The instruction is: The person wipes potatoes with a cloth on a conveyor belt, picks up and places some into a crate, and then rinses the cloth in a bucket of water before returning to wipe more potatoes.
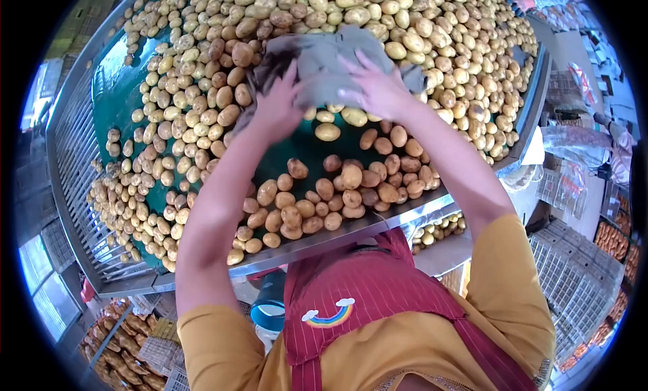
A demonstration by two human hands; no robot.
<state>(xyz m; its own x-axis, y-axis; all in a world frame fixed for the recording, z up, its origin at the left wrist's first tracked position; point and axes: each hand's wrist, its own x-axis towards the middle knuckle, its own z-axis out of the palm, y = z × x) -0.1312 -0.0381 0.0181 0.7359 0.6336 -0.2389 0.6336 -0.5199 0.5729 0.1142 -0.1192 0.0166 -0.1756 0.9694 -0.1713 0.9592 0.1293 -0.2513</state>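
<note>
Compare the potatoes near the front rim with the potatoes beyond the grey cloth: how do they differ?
The front potatoes look browner and darker, while the far potatoes look paler and more yellow. The front potatoes form a small heap against the rim, with bare green belt behind it. The far potatoes are packed so closely that almost no belt shows. Both groups lie loose on the same belt.

The green table [115, 94] before me has a metal rim [351, 232]. Potatoes [432, 26] lie across it, densest along the far side
</note>
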